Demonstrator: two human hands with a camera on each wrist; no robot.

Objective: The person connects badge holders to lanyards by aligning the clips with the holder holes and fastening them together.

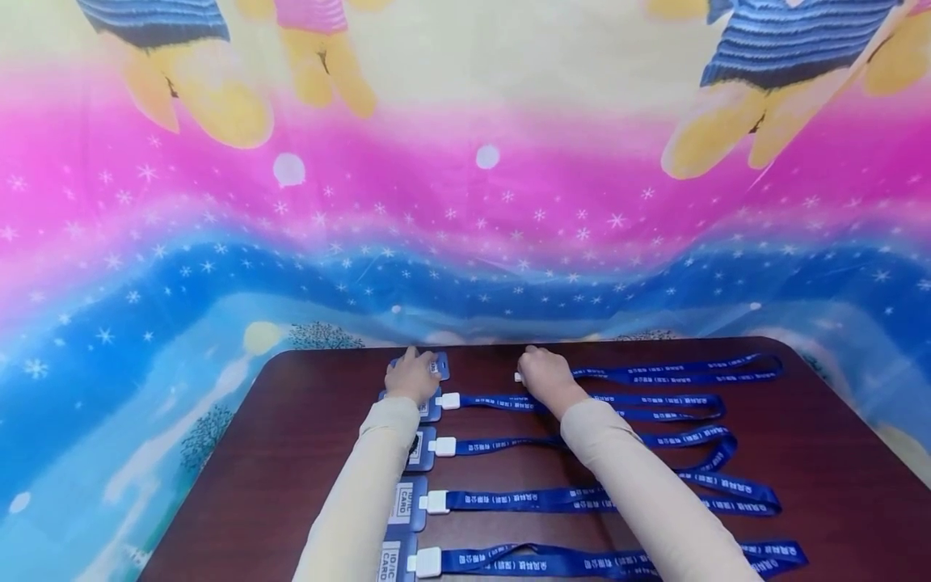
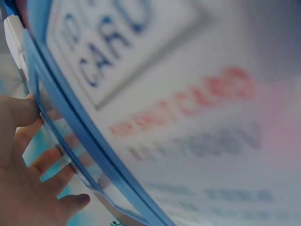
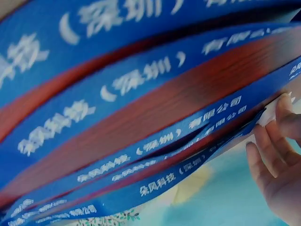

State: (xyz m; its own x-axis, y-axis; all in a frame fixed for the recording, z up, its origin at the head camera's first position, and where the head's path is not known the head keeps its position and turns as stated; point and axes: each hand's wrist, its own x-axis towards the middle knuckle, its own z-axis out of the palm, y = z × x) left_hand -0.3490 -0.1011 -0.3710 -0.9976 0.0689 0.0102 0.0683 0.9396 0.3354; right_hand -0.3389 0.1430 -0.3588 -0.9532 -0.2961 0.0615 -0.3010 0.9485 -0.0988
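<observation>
At the table's back edge my left hand (image 1: 412,377) lies over the rearmost blue-framed ID card holder (image 1: 443,365), thumb and fingers at its edges. In the left wrist view a nearer card holder (image 2: 155,94) fills most of the picture, with the left hand (image 2: 42,160) beyond it. My right hand (image 1: 545,378) pinches the white clip (image 1: 518,377) of the rearmost blue lanyard (image 1: 669,376). The right wrist view has the right hand (image 3: 282,160) at the lanyard's end, thumb against fingertips. A gap separates this clip from the rearmost card holder.
Several more blue lanyards, joined by white clips (image 1: 445,446) to card holders (image 1: 407,501), lie in rows toward the front of the dark red table (image 1: 291,469). My forearms pass over them. A colourful printed cloth (image 1: 465,202) hangs behind the table's back edge.
</observation>
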